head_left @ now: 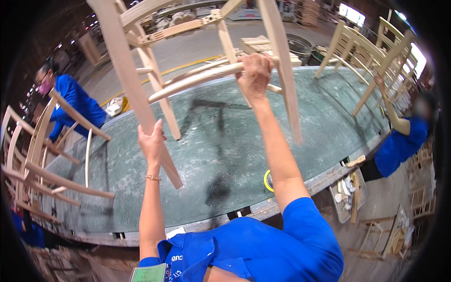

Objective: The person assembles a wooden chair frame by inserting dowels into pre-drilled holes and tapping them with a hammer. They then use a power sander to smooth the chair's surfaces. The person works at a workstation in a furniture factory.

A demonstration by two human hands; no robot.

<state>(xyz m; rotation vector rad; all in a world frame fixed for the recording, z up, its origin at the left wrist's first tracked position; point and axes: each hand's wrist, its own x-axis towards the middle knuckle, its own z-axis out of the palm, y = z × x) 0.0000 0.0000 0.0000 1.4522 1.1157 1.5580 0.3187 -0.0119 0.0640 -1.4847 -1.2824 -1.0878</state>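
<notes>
Upright in front of me is a bare pale-wood chair frame, its top cut off by the view's upper edge. My left hand grips the near left leg low down, thumb along the side and fingers partly hidden behind the wood. Around the front rung, close to the right leg, my right hand is closed. The frame seems tilted and at least partly lifted above the green tabletop, where a shadow falls. Whether any leg touches the surface, I cannot tell.
Other chair frames stand on the table at the left and right, with a co-worker beyond the left side and another at the right. A yellow ring-shaped item lies by the near edge. A tray of scraps sits below it.
</notes>
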